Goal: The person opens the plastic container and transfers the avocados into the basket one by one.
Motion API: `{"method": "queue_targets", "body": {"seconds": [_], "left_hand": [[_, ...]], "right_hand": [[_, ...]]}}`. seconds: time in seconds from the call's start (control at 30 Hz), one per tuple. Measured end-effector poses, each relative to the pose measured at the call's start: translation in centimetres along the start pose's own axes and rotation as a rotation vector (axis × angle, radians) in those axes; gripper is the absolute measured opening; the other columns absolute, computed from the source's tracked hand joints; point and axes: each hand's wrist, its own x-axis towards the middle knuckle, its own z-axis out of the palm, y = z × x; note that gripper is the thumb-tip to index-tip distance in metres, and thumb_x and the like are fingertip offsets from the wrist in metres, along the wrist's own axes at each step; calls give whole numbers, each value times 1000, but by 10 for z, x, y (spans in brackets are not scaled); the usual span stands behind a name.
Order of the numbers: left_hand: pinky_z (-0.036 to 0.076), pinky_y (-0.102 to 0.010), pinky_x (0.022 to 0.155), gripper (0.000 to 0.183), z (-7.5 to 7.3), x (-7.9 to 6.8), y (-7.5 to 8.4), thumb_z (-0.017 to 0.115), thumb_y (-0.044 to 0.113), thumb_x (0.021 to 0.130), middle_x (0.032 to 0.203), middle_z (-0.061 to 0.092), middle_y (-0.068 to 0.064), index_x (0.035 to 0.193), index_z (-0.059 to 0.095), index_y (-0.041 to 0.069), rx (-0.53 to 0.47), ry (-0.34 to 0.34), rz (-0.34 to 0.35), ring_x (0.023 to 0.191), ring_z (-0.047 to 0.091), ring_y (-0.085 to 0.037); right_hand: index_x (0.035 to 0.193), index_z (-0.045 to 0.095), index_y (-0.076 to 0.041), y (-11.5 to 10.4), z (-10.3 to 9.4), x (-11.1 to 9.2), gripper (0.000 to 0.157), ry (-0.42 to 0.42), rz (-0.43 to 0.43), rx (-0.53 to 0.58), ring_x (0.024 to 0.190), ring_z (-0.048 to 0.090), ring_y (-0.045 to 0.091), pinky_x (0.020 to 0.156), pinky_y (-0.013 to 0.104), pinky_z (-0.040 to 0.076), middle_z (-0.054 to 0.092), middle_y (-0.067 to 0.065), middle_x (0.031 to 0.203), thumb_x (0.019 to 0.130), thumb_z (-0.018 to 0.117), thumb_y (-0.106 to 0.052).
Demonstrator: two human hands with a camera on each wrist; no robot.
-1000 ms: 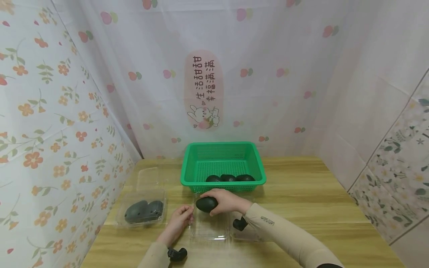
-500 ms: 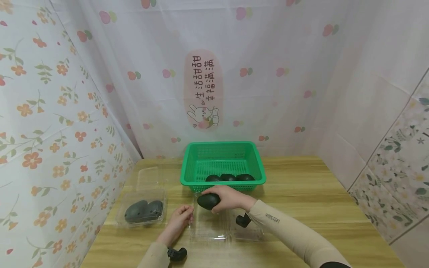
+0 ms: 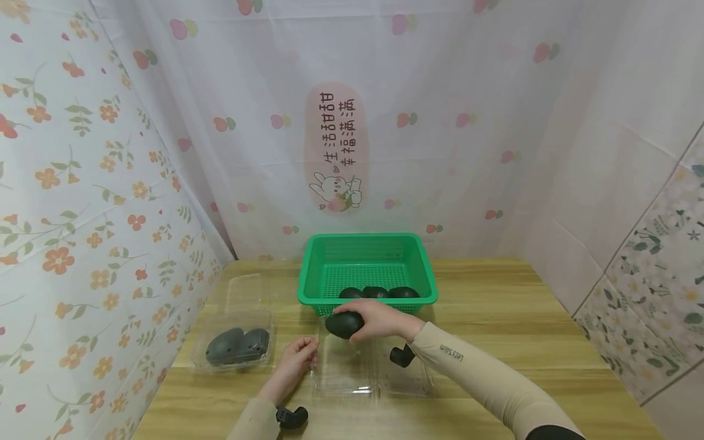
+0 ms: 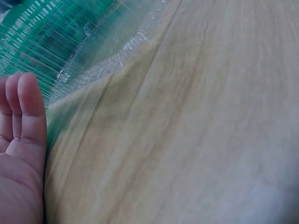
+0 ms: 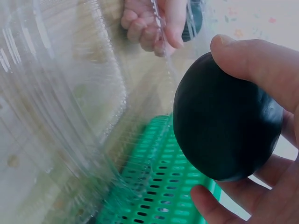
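My right hand (image 3: pixel 381 320) grips a dark avocado (image 3: pixel 344 324) between thumb and fingers, held over the far end of a clear plastic clamshell container (image 3: pixel 345 371). From the right wrist view, the avocado (image 5: pixel 224 121) looks smooth and almost black, with the container's wall beside it. My left hand (image 3: pixel 296 360) is at the container's left edge, thumb and fingers pinching the rim. In the left wrist view, the fingers of my left hand (image 4: pixel 21 140) stand close to the clear wall. The container's opened lid (image 3: pixel 406 383) lies to the right, partly under my right forearm.
Behind the container stands a green plastic basket (image 3: pixel 367 302) with 3 avocados (image 3: pixel 376 292) along its near side. To the left, another clear clamshell (image 3: pixel 199 339) holds dark avocados (image 3: pixel 224 346), its lid (image 3: pixel 244 294) folded back. Everything rests on a wood-grain table (image 3: pixel 484 318).
My right hand has lifted slightly and shifted back and to the right with the avocado, toward the basket. My left hand stays at the container's rim.
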Motion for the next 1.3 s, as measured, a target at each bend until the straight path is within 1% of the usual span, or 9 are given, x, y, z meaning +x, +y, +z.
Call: {"method": "queue_targets", "body": {"seconds": [0.13, 0.23, 0.33, 0.43, 0.6, 0.67, 0.87, 1.03, 1.3], "left_hand": [[48, -26, 63, 23, 1, -1, 1, 58, 16, 98, 77, 54, -3, 98, 54, -6, -5, -4, -1, 69, 52, -14], [48, -26, 63, 23, 1, -1, 2, 58, 17, 98, 77, 54, -2, 98, 54, -6, -2, -10, 0, 70, 52, -13], [49, -25, 64, 26, 0, -2, 1, 58, 19, 99, 79, 54, -3, 99, 54, -6, 8, -23, 0, 71, 52, -14], [48, -26, 64, 28, 0, -3, 2, 59, 21, 98, 80, 54, -3, 100, 53, -6, 10, -22, -11, 72, 52, -15], [48, -26, 65, 31, -1, -2, 1, 61, 21, 97, 80, 54, -3, 102, 53, -9, 11, -16, -22, 73, 52, -16], [48, -26, 65, 29, -1, -1, 1, 60, 21, 97, 80, 53, -3, 101, 54, -7, 15, -15, -20, 73, 51, -15], [48, -26, 64, 18, 0, 2, 0, 60, 20, 98, 79, 52, -2, 93, 56, 3, 2, 2, -35, 71, 50, -15], [47, -27, 64, 17, 0, 2, 1, 58, 19, 99, 78, 52, -1, 93, 56, 3, -6, 6, -41, 71, 49, -15], [48, -26, 65, 17, -3, 1, -1, 59, 22, 98, 78, 52, -1, 90, 55, 8, 13, -18, -27, 71, 51, -14]], "right_hand": [[140, 52, -25, -1, -7, -1, 68, 6, 18, -8, 114, 53, 15, 84, 30, 48, 52, -2, 136, 79, 81, -25], [140, 52, -24, -2, -13, -2, 67, 18, 16, -19, 117, 52, 16, 85, 32, 48, 51, -2, 138, 80, 80, -26], [140, 51, -25, -2, -18, -3, 66, 30, 25, -19, 116, 52, 16, 85, 31, 48, 50, -3, 138, 81, 79, -28], [140, 51, -26, -1, -24, -4, 67, 40, 46, 6, 112, 52, 15, 84, 32, 48, 52, -4, 137, 80, 79, -29], [141, 52, -24, 2, -34, -7, 67, 57, 72, 19, 113, 52, 16, 85, 34, 48, 52, -3, 135, 80, 79, -27], [141, 51, -24, 3, -38, -7, 67, 61, 76, 17, 113, 53, 17, 85, 34, 48, 52, -2, 136, 80, 79, -26], [140, 52, -22, 10, -49, -7, 67, 86, 73, 34, 113, 54, 22, 83, 37, 49, 52, 2, 136, 80, 79, -24], [140, 52, -23, 15, -53, -6, 66, 108, 84, 43, 109, 56, 21, 81, 36, 49, 53, 2, 135, 80, 79, -24], [140, 51, -26, 21, -62, -7, 66, 139, 145, 81, 105, 56, 19, 79, 36, 49, 53, 3, 134, 80, 79, -21]]}}
